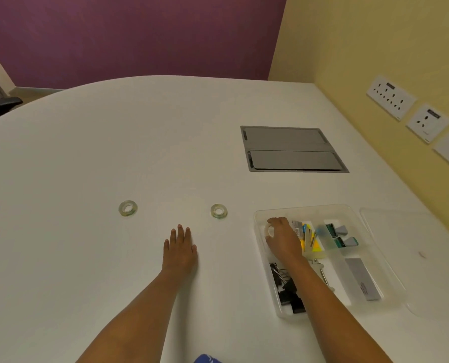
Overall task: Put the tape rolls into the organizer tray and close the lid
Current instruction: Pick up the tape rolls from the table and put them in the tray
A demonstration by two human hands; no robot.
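Two clear tape rolls lie flat on the white table: one (127, 208) at the left, another (219, 211) nearer the tray. The clear organizer tray (349, 209) stands at the right, holding binder clips, sticky notes and other stationery. My right hand (283, 238) is inside the tray's far left compartment, fingers curled around a third tape roll (267, 231), only partly visible. My left hand (180, 248) rests flat on the table, fingers spread, holding nothing, below and between the two loose rolls. The clear lid (411, 258) lies on the table to the right of the tray.
A grey flip-cover cable box (292, 149) is set into the table behind the tray. A yellow wall with power sockets (390, 96) runs along the right. The table's curved edge and a dark chair (1, 103) are at the far left.
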